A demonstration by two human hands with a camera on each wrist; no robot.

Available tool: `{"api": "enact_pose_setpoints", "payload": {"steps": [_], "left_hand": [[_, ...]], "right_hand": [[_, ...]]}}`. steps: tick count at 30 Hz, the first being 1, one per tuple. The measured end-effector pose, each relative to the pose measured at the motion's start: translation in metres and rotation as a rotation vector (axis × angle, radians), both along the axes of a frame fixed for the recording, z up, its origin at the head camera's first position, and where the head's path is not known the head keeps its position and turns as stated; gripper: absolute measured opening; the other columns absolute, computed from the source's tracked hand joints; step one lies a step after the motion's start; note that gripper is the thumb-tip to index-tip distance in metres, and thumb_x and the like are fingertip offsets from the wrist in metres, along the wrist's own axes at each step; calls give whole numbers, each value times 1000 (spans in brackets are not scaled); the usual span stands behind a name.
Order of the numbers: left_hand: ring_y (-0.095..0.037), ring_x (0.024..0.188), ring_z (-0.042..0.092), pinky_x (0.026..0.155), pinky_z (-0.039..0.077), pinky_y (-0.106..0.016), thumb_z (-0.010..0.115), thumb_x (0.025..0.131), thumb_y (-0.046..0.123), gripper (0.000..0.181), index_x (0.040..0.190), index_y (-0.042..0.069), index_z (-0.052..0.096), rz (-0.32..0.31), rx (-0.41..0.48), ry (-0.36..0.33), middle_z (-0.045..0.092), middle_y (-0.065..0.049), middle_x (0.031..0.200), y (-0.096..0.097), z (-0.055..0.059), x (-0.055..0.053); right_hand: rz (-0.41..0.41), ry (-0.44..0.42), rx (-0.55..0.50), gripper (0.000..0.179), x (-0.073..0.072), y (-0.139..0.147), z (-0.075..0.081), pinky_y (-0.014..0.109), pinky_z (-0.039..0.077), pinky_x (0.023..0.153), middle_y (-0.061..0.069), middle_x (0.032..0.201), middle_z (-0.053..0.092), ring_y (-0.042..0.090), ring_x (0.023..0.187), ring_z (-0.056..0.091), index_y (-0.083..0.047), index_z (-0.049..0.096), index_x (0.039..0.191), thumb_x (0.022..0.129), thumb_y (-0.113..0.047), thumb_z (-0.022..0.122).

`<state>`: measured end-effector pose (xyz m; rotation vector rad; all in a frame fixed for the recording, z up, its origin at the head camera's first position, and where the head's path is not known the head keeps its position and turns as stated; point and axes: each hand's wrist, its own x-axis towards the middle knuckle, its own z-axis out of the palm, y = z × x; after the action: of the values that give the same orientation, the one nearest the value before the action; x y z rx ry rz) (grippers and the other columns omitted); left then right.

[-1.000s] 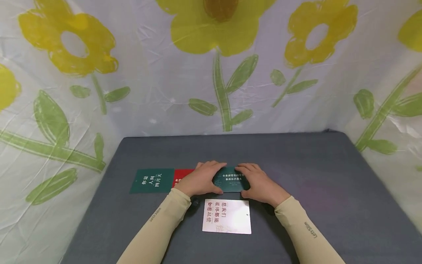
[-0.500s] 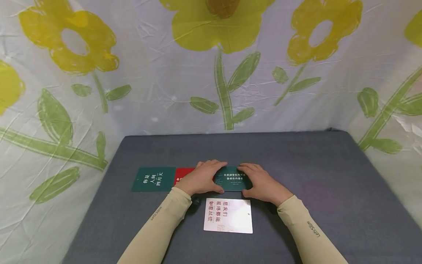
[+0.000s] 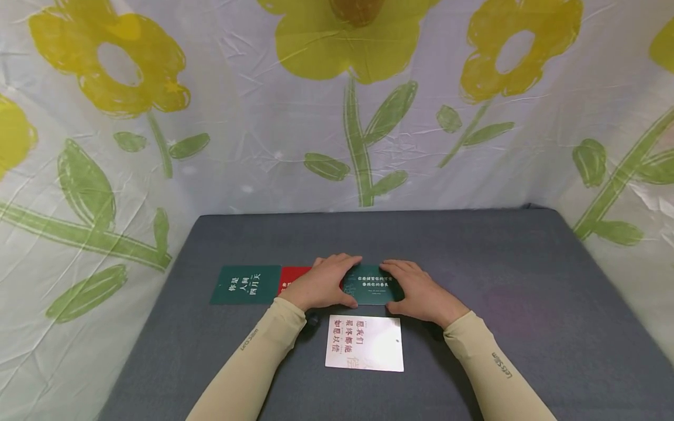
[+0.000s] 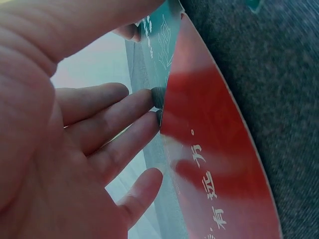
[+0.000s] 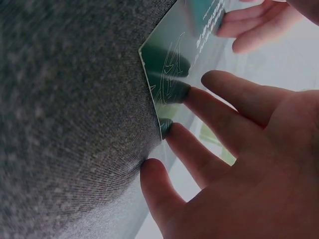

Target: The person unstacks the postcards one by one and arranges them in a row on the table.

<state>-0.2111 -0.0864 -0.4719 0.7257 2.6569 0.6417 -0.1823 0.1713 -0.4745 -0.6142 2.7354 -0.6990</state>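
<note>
Dark green, glossy rectangular card with white lettering [image 3: 371, 285]: probably light, fairly stiff, slightly slippery, easily bent; best taken by opposite long edges. Rests on grey cloth-covered table [image 3: 500, 251], between left hand [image 3: 327, 285] and right hand [image 3: 423, 295]. Fingers slightly apart, nearly straight, some tips at far edge; thumbs toward near edge, contact uncertain.

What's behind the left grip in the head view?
Part of the red card; its left end shows beside the left grip. The right green card shows on the other side. Their join is covered there, but the left wrist view shows them meeting.
</note>
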Motion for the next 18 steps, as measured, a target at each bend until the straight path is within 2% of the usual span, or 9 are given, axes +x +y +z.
{"api": "enact_pose_setpoints", "payload": {"steps": [10,18], "left_hand": [[-29,151,47,125,35,-56,94,81,40,102,166,17,43,-12,7,-9,51,-8,164,2,-4,5],[-29,149,49,123,37,-55,95,81,38,99,164,15,47,-10,-2,20,54,-8,161,0,0,2]], "right_hand": [[4,19,5,80,5,2,-2,70,38,121,18,167,47,45,155,41,-4,48,161,91,-22,82],[-2,43,1,80,1,-1,-2,72,39,120,18,167,48,45,155,42,-6,49,161,91,-23,82]]}}
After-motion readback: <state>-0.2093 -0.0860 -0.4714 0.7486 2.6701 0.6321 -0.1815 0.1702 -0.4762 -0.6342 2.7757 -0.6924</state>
